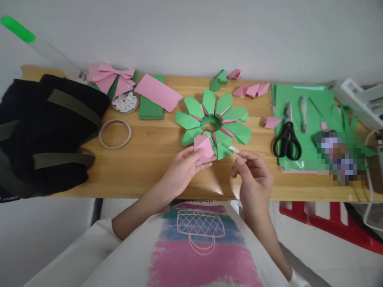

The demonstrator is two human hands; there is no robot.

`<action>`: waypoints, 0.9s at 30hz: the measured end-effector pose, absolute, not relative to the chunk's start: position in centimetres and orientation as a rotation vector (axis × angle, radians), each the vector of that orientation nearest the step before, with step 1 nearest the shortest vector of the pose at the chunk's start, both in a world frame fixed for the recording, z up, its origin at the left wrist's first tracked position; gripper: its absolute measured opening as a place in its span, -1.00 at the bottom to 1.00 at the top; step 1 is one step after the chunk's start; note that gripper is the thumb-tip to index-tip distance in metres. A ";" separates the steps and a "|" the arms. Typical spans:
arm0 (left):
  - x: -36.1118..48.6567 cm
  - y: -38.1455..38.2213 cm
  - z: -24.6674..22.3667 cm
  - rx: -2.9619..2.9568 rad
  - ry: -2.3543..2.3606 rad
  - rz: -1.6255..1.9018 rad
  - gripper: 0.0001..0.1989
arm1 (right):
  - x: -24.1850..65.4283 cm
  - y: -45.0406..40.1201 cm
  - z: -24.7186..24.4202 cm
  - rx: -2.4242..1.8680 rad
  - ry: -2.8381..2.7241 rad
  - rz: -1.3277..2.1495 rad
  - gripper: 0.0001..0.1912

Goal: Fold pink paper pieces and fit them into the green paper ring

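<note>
A ring of folded green paper petals [224, 104] with pink edges between them lies on the wooden table. At its near left side my left hand [189, 165] is closed on a folded pink paper piece [204, 148], the thumb on top and the fingers beneath. My right hand [254, 175] pinches a small white strip [234, 149] between thumb and finger, by the nearest green petal at the ring's lower right. The ring's centre is open and shows the wood.
Black scissors [287, 139] and a cutter [303, 113] lie on green sheets [287, 92] at right. Left are a tape roll [115, 134], a dish of white bits [125, 102], a pink sheet [159, 92] and a black bag [50, 135]. Folded pink pieces [253, 90] lie behind.
</note>
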State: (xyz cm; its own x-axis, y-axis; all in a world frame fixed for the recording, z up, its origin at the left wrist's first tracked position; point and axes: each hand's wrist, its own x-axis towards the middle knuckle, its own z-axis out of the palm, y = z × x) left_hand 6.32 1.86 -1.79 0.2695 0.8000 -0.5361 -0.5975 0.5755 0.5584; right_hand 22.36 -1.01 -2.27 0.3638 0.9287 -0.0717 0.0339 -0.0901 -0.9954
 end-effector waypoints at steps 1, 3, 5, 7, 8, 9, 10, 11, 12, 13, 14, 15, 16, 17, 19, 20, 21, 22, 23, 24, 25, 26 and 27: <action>6.3 1.9 -1.7 0.270 0.886 0.952 -0.86 | 22.3 -1.2 -2.1 -1.462 -0.898 1.016 -0.85; 6.4 1.9 -1.7 0.273 0.890 0.947 -0.87 | 22.2 -1.4 -2.1 -1.468 -0.854 1.088 -0.85; 6.5 1.9 -1.6 0.270 0.888 0.942 -0.87 | 22.1 -1.5 -2.2 -1.459 -0.839 1.097 -0.84; 6.5 1.9 -1.7 0.268 0.880 0.941 -0.87 | 22.1 -1.4 -2.4 -1.452 -0.863 1.048 -0.78; 6.5 1.9 -1.7 0.269 0.876 0.941 -0.86 | 22.1 -1.3 -2.5 -1.460 -0.888 1.017 -0.72; 6.6 1.9 -1.7 0.273 0.872 0.940 -0.86 | 22.1 -1.2 -2.6 -1.474 -0.918 0.992 -0.66; 6.6 1.9 -1.7 0.279 0.871 0.937 -0.85 | 22.0 -1.1 -2.7 -1.488 -0.946 0.974 -0.60; 6.6 1.9 -1.7 0.286 0.871 0.930 -0.85 | 21.9 -1.0 -2.8 -1.501 -0.967 0.968 -0.54; 6.7 1.9 -1.7 0.297 0.869 0.922 -0.85 | 21.8 -0.9 -2.9 -1.509 -0.980 0.970 -0.50; 6.7 1.9 -1.7 0.308 0.863 0.915 -0.85 | 21.7 -0.7 -3.0 -1.508 -0.985 0.978 -0.47; 6.7 1.9 -1.7 0.318 0.852 0.912 -0.84 | 21.6 -0.5 -3.1 -1.498 -0.984 0.988 -0.45; 6.8 1.9 -1.7 0.325 0.838 0.912 -0.84 | 21.6 -0.4 -3.2 -1.483 -0.978 1.001 -0.44; 6.8 1.9 -1.7 0.331 0.824 0.916 -0.84 | 21.6 -0.2 -3.3 -1.464 -0.970 1.016 -0.44; 6.8 1.9 -1.7 0.335 0.812 0.918 -0.84 | 21.6 -0.1 -3.5 -1.446 -0.963 1.030 -0.44; 6.8 1.9 -1.7 0.339 0.807 0.917 -0.85 | 21.6 0.1 -3.7 -1.420 -0.958 1.046 -0.44; 6.8 1.9 -1.7 0.340 0.812 0.914 -0.85 | 21.7 0.1 -3.8 -1.415 -0.962 1.047 -0.44; 6.8 1.9 -1.7 0.340 0.819 0.911 -0.85 | 21.7 0.1 -3.8 -1.414 -0.973 1.046 -0.43; 6.8 1.9 -1.6 0.340 0.826 0.909 -0.85 | 21.7 0.1 -3.9 -1.415 -0.987 1.044 -0.43; 6.8 1.9 -1.6 0.341 0.831 0.910 -0.85 | 21.7 0.1 -3.9 -1.414 -1.002 1.042 -0.42; 6.8 1.9 -1.5 0.345 0.833 0.914 -0.85 | 21.7 0.1 -3.9 -1.412 -1.016 1.041 -0.42; 6.8 1.9 -1.5 0.354 0.832 0.916 -0.84 | 21.6 0.0 -3.8 -1.410 -1.028 1.041 -0.41; 6.7 1.9 -1.4 0.368 0.832 0.918 -0.84 | 21.6 0.0 -3.8 -1.407 -1.033 1.043 -0.40; 6.7 1.8 -1.2 0.387 0.837 0.917 -0.83 | 21.6 0.0 -3.7 -1.406 -1.031 1.049 -0.39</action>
